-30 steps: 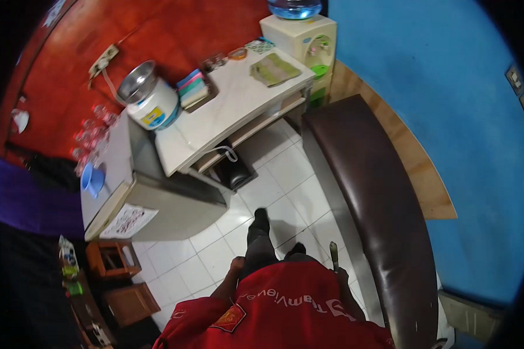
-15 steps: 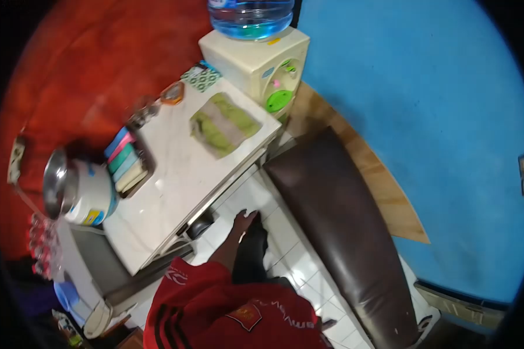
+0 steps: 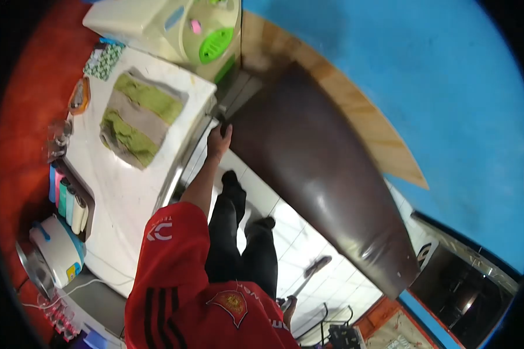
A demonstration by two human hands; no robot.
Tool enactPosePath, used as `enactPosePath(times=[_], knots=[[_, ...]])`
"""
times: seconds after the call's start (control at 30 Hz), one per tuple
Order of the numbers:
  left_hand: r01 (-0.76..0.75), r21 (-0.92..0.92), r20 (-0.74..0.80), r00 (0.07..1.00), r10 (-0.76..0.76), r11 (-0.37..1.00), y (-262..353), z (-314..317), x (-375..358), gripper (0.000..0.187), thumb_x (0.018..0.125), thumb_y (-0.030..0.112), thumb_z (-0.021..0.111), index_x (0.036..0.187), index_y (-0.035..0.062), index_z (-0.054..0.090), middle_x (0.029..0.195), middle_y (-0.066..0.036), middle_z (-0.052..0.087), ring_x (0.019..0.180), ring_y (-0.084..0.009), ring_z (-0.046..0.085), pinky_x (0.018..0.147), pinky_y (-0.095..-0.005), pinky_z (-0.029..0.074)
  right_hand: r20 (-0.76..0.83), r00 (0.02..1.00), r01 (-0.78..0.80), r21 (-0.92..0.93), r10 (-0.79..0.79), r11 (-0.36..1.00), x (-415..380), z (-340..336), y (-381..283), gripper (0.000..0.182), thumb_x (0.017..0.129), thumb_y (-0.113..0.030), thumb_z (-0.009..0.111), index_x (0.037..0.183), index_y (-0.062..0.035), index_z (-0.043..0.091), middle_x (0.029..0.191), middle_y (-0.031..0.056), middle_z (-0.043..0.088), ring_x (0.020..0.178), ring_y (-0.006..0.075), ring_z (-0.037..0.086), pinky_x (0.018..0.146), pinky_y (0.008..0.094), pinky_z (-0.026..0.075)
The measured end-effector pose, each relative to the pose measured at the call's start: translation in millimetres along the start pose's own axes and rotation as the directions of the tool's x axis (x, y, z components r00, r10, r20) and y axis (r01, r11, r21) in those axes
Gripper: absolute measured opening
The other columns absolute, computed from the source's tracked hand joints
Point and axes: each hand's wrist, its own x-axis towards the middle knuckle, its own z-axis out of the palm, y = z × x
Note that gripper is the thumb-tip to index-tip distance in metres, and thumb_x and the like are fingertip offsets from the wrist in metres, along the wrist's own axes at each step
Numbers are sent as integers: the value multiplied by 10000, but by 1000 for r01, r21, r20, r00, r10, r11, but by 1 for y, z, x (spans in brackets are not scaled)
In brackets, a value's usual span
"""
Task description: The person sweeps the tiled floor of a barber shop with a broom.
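Note:
My left hand (image 3: 219, 144) reaches out to the near left corner of a brown padded bench (image 3: 314, 168), its thumb and fingers closed at that corner. Low beside my red shirt, my right hand (image 3: 289, 308) is partly hidden by my body. It is closed round a slim, pale-shafted thing (image 3: 300, 289) with a dark brownish end, whose exact kind I cannot tell. Left of my left hand stands a white-topped table (image 3: 119, 209). A folded green and grey cloth (image 3: 141, 119) lies on it.
A cream water dispenser (image 3: 151, 29) stands past the table. Rolled coloured cloths (image 3: 68, 198) and a white rice cooker (image 3: 58, 244) line the table's left side. Beyond the bench is a blue wall (image 3: 448, 87). A black-framed stand (image 3: 326, 326) and a dark cabinet (image 3: 460, 291) stand at lower right.
My view has shifted toward the bench, and the table now appears farther left. My left hand has gone from over the floor to the bench corner. My right hand has come into view.

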Motion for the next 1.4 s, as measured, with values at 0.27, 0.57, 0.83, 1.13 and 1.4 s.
enactPosePath(times=[0.27,0.57,0.83,1.13,1.4], knots=[[-25,269,-197,977,80,963,-7,24,-12,441,818,386,485,1001,-9,556,968,-234,566,947,-391,521,829,-480,409,219,846,517,-560,-486,648,6,-34,48,170,910,-281,335,952,-124,387,642,61,521,552,159,507,446,244,400],[209,416,-36,976,-213,885,-24,-16,-67,545,863,472,335,1117,43,555,1152,-208,534,1088,-384,478,920,-447,361,237,826,530,-635,-510,562,59,-136,80,141,777,22,513,860,-57,430,720,44,425,661,137,444,622,259,420],[146,114,-11,989,-146,983,-150,-64,-151,534,892,444,406,1108,-21,553,1080,-169,586,973,-284,549,859,-380,410,126,844,496,-551,-521,671,29,-159,114,190,788,71,437,949,-31,447,735,65,551,764,181,622,644,285,496],[315,168,173,923,-343,934,-151,-130,-285,517,899,411,336,1188,9,483,1203,-216,494,1066,-352,486,913,-406,360,173,960,166,288,-222,943,-25,-152,137,299,732,192,457,918,-27,541,992,176,584,910,265,601,774,375,522],[81,661,368,831,-416,746,-253,-141,-284,645,799,454,481,1126,-101,496,1169,-262,510,1020,-368,533,835,-402,443,20,984,71,863,-175,500,-76,-123,176,169,870,-95,366,953,-53,507,874,143,534,756,254,546,679,373,501]])
